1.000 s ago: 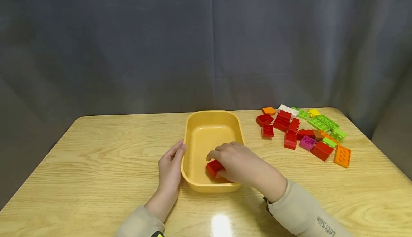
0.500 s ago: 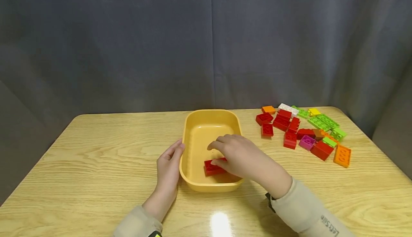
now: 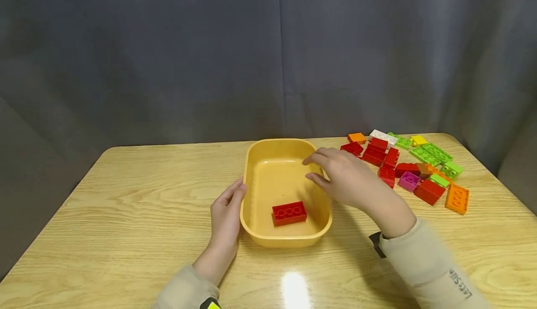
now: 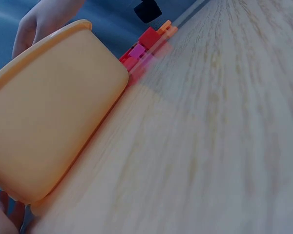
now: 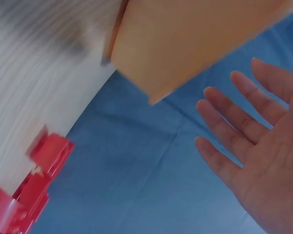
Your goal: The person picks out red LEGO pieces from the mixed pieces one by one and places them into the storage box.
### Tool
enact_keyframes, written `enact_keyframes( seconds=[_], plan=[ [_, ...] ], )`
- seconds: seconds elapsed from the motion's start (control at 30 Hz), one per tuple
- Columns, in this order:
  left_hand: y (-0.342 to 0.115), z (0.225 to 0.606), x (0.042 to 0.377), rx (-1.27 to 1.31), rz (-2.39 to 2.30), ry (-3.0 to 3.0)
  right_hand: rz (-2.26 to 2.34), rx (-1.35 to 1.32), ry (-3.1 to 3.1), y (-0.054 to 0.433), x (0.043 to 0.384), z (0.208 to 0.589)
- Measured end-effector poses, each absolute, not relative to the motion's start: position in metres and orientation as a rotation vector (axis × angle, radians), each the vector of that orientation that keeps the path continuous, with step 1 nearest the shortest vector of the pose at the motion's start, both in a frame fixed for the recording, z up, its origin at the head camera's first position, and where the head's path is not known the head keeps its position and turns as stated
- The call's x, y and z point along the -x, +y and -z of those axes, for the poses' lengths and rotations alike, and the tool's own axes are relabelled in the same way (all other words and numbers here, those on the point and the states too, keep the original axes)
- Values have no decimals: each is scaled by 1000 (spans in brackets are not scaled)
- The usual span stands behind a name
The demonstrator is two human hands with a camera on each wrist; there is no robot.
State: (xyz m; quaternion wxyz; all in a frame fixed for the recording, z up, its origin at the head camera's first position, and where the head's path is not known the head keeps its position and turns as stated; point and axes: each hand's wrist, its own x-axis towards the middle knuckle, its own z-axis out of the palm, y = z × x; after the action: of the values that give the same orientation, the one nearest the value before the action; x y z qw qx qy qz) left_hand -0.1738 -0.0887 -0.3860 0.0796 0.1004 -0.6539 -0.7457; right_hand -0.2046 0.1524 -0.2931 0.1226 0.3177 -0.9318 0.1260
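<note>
Contact between the right hand (image 3: 348, 177) and the oblong red plastic brick (image 3: 289, 216) has ended: half a second ago thumb and fingers hung close over that brick, covering part of it, and now the hand is up by the right rim of the rounded rectangular yellow plastic tray (image 3: 289, 242). All of the brick's upper face shows, with a row of three rings that suggests it lies underside up. It sits flat on the tray floor, in the half nearer the person, a little askew and apart from the walls.

The right hand is released, fingers apart and holding nothing; the right wrist view, though blurred at the tray, bears this out. The left hand (image 3: 225, 216) has stayed at the tray's left side, fingers and thumb against the outer wall; how firmly it presses, I cannot tell.

For the work in hand, this reads as a finished let-go: the brick needs no support, and the right hand is free. The loose bricks, among them a square purple plastic brick (image 3: 409, 181) and a flat orange plastic plate (image 3: 457, 199), lie on the pale wood-grain bench (image 3: 147, 216) to the tray's right
</note>
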Motion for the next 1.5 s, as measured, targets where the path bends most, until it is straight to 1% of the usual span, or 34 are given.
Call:
enact_keyframes(
  seconds=[0.13, 0.43, 0.83, 1.5],
  plan=[
    [-88, 385, 174, -304, 2220, -1955, -397, -866, -2757, 162, 211, 292],
    [-88, 384, 173, -296, 2221, -1947, -394, -827, -2726, 177, 228, 303],
    [-90, 386, 172, -310, 2225, -1962, -429, -681, -2909, 189, 232, 307],
    [-88, 384, 175, -300, 2242, -1943, -425, -583, -2972, 208, 243, 314]
  ],
)
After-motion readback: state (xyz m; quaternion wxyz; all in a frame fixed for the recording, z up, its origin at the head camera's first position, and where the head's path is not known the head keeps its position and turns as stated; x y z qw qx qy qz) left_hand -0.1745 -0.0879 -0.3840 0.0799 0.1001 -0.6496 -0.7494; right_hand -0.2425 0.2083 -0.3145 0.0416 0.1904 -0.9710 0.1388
